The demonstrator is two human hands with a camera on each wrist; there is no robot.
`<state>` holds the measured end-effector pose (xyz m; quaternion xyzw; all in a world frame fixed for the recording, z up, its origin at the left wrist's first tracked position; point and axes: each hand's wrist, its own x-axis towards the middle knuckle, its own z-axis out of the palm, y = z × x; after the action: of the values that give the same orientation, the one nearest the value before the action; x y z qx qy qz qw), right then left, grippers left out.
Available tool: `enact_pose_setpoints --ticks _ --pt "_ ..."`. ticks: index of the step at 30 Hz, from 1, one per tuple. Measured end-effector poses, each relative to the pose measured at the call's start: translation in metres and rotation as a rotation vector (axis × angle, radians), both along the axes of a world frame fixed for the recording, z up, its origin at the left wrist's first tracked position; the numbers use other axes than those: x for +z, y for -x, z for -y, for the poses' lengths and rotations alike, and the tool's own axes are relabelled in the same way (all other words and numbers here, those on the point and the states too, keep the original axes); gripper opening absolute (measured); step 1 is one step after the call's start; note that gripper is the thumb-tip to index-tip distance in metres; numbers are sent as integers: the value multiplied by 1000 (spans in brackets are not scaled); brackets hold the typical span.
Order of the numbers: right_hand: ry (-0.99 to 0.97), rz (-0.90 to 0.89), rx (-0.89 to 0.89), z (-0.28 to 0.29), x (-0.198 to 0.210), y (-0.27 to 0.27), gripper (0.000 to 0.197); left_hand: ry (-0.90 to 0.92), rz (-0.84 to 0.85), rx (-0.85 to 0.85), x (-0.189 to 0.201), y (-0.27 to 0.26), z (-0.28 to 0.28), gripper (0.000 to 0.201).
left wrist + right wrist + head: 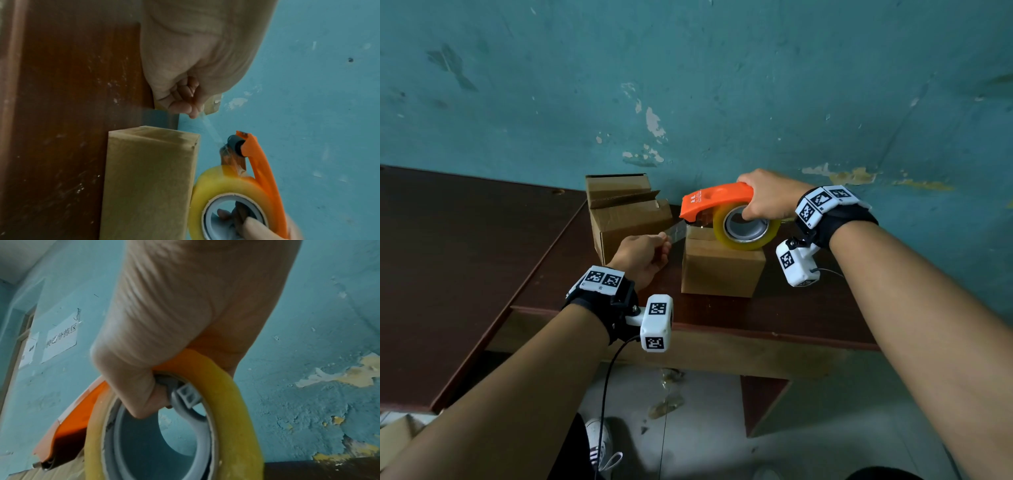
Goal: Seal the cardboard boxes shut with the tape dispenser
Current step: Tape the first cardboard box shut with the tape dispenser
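A small closed cardboard box (722, 270) stands on the dark brown table (808, 308). My right hand (767, 198) grips the orange tape dispenser (714, 198) with its yellowish tape roll (746, 228) just above the box top; the fingers pass through the roll's core (144, 399). A clear strip of tape (677, 232) runs left from the dispenser's front. My left hand (643, 255) pinches the free end of that strip (207, 120) beside the box (148, 178). Behind stands a larger box (626, 216) with raised flaps.
The teal wall (722, 85) with peeling paint rises right behind the boxes. The table's front edge (722, 329) is close to me; a lower brown surface (448, 274) lies to the left. A shoe (599, 442) and floor show below.
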<state>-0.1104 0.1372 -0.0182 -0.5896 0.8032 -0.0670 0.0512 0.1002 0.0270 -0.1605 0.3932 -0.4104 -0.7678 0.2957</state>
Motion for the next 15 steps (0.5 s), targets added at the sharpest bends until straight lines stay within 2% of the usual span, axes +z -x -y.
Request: enact_pose_setpoints --ticks 9,15 --pt "45 -8 -5 2 -6 -3 28 8 79 74 -14 25 -15 25" --pt "66 -14 -1 4 -9 -3 26 64 171 74 -13 29 -21 18"
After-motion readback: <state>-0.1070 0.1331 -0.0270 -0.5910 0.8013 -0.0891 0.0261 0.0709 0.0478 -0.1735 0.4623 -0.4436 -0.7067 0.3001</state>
